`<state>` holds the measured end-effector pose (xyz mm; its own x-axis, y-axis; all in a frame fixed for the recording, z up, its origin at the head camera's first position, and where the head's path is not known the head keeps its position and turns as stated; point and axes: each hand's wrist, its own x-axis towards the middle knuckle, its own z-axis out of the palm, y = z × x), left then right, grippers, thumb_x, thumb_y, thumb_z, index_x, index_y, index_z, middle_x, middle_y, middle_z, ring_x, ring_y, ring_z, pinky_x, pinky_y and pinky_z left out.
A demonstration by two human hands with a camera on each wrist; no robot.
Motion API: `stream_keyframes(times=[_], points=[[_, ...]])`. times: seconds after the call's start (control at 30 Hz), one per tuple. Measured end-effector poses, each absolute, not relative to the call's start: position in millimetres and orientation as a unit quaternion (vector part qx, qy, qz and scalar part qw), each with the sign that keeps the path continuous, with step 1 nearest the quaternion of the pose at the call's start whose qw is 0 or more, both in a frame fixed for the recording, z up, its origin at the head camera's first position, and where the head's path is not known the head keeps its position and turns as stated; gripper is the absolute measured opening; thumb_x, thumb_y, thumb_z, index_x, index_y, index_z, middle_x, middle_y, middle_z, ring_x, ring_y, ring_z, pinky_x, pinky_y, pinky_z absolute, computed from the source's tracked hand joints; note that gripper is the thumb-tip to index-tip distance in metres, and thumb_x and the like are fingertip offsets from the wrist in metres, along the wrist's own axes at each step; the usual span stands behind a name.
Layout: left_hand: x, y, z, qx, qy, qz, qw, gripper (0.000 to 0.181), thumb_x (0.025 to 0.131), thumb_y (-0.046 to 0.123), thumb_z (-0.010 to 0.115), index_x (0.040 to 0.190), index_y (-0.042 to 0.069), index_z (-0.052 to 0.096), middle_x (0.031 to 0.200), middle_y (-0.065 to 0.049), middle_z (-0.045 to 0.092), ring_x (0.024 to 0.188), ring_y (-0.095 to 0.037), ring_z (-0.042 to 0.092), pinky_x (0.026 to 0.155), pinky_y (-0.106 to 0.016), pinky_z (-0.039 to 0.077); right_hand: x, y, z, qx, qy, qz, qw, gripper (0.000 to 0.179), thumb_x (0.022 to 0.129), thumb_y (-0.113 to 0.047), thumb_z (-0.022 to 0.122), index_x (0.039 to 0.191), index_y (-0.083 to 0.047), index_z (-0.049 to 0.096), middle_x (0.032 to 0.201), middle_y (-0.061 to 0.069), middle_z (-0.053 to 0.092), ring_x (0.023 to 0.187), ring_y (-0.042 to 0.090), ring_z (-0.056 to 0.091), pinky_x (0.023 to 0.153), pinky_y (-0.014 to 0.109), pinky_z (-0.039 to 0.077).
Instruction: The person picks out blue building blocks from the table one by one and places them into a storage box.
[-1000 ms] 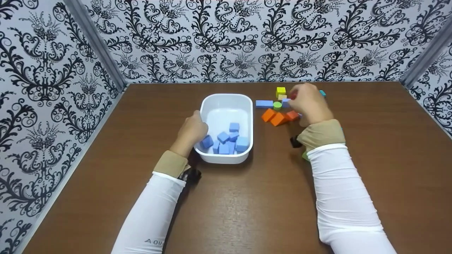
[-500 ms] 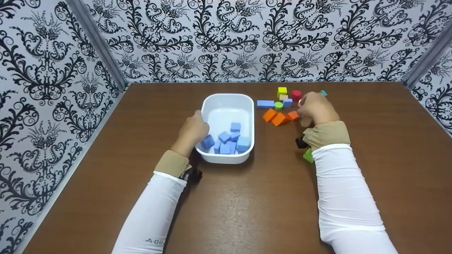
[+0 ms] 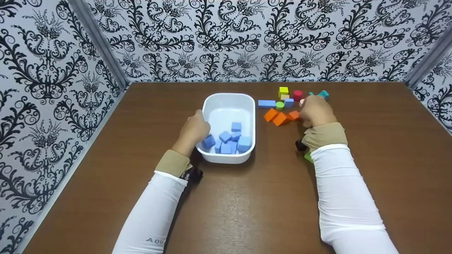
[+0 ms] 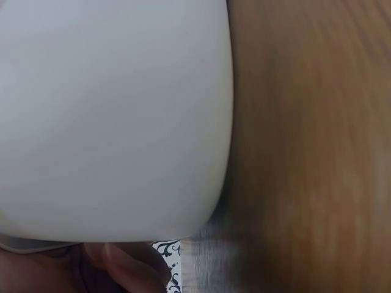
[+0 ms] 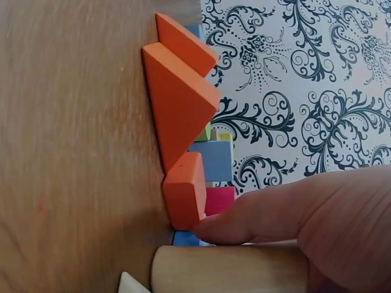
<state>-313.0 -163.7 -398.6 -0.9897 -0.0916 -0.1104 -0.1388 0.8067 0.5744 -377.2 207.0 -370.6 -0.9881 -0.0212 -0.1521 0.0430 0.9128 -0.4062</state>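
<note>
In the head view, my left hand [image 3: 195, 128] grips the left rim of a white plastic tub [image 3: 229, 159]. Several blue blocks [image 3: 225, 137] lie in the tub's near half. My right hand [image 3: 318, 110] is lowered among loose toy blocks to the right. The right wrist view shows its thumb [image 5: 263, 210] reaching to a small blue block [image 5: 186, 238], beside an orange block [image 5: 184, 194]. A plain wooden cylinder [image 5: 229, 268] lies just below the thumb. The other right fingers are hidden, so whether they pinch the blue block does not show.
Near the right hand are orange triangular blocks [image 3: 280, 119], a long blue block [image 3: 266, 104], a green cylinder [image 3: 279, 106], a yellow cube [image 3: 283, 91], a red cylinder [image 3: 297, 95] and a turquoise block [image 3: 323, 94]. A green block [image 3: 308, 156] is partly under the right wrist. Patterned walls border the brown table.
My right hand has moved right and down from over the red cylinder, uncovering it, and lowered beside the orange blocks. More turquoise shows behind it. My left hand stays on the tub.
</note>
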Motion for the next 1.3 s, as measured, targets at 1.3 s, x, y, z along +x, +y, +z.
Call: stream_keyframes(times=[1.3], points=[[-312.6, -164.4, -398.7, -0.057, 0.947, 0.313, 0.038, 0.064, 0.100, 0.013, 0.044, 0.161, -0.003, 0.033, 0.150, -0.028, 0.055, 0.133, -0.040, 0.060, 0.110, -0.056, 0.047, -364.5, 196.2, -340.6, 0.003, 0.973, -0.228, 0.028, 0.045, 0.082, 0.003, 0.063, 0.127, 0.004, 0.067, 0.132, 0.029, 0.064, 0.112, 0.046, 0.060, 0.097, 0.060, 0.052]])
